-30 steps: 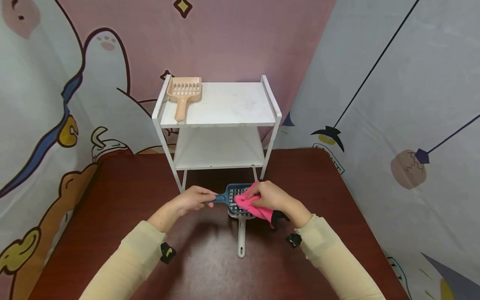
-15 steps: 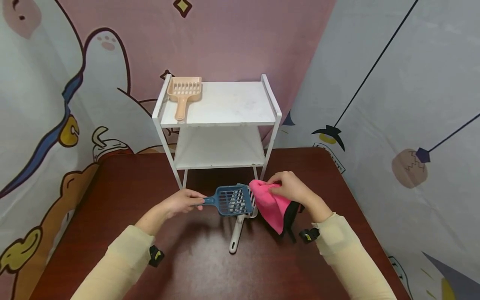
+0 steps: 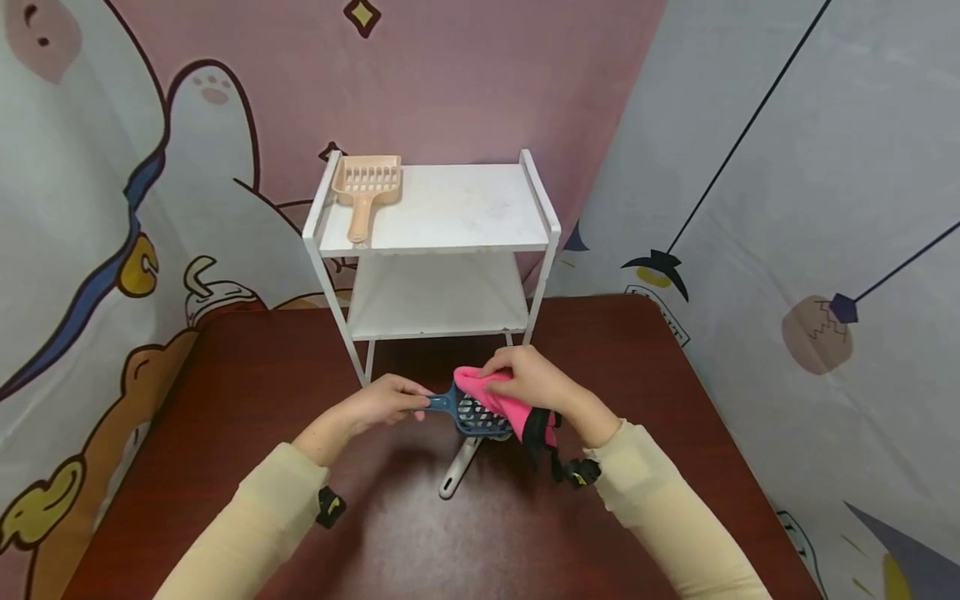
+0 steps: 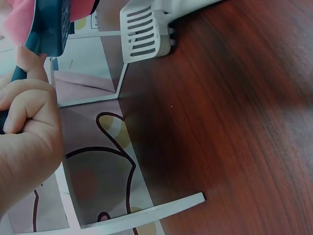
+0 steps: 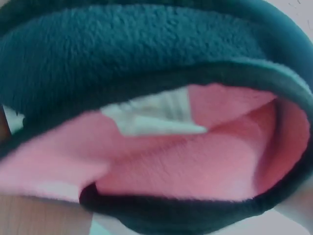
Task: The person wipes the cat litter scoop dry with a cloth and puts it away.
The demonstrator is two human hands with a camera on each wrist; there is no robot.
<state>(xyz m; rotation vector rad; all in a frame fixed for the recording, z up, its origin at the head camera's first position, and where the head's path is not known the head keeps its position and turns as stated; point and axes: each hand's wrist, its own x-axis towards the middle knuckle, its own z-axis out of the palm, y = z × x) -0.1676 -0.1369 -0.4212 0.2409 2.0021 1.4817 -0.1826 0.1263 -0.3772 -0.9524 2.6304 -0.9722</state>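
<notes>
My left hand (image 3: 384, 402) grips the handle of a blue slotted litter scoop (image 3: 474, 417), held level above the table. In the left wrist view that scoop (image 4: 55, 27) shows edge-on, with fingers curled round its handle. My right hand (image 3: 529, 382) pinches a bunched pink fleece item with black trim (image 3: 510, 410), which lies over the right part of the scoop's head. Close up in the right wrist view, the fleece (image 5: 195, 166) shows a trimmed opening and a white label inside. A white litter scoop (image 3: 459, 468) lies below, its head mostly hidden in the head view.
A white two-tier shelf (image 3: 465, 208) stands at the back of the dark red-brown table (image 3: 247, 400). On its top tier, at the left, lies a peach litter scoop (image 3: 366, 187). A wall with printed cartoon animals (image 3: 450, 75) is behind.
The fleece swung right off the blue scoop and is now back over its head. The blue scoop moved left, then right again. The white scoop's handle has turned, its end shifting left.
</notes>
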